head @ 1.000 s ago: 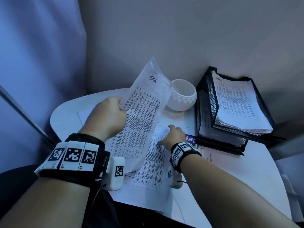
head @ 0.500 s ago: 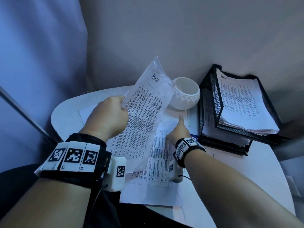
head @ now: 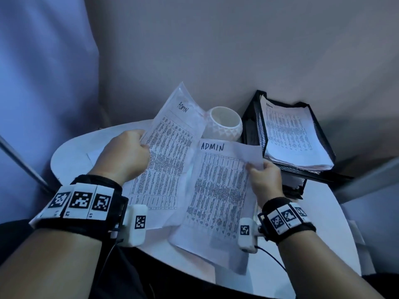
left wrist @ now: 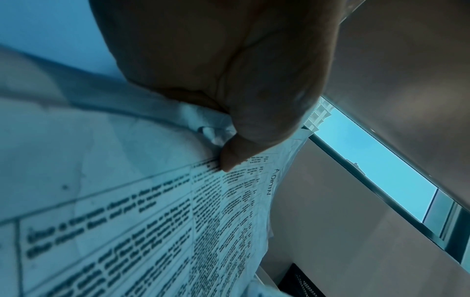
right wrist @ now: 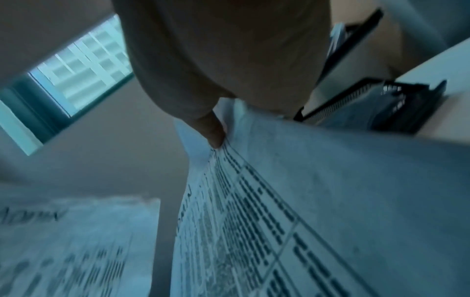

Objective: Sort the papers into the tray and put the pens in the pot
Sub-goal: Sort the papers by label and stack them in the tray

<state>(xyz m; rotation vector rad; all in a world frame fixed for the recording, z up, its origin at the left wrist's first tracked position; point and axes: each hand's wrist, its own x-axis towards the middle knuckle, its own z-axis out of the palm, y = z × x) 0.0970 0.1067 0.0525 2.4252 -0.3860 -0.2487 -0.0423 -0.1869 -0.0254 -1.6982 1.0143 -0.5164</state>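
Sheets marked ADMIN belong together, so we should square the right sheet (head: pixel 218 190) onto the left sheet (head: pixel 166 160) before carrying both to the mesh tray (head: pixel 254 117) at two o'clock. Left hand (head: pixel 125 156) fingers pinch one edge; right hand (head: pixel 265 180) fingers pinch the other's corner.

White round table (head: pixel 319 214) with white pot (head: pixel 224 124), black mesh tray (head: pixel 252 126), loose sheet (head: pixel 97 151).
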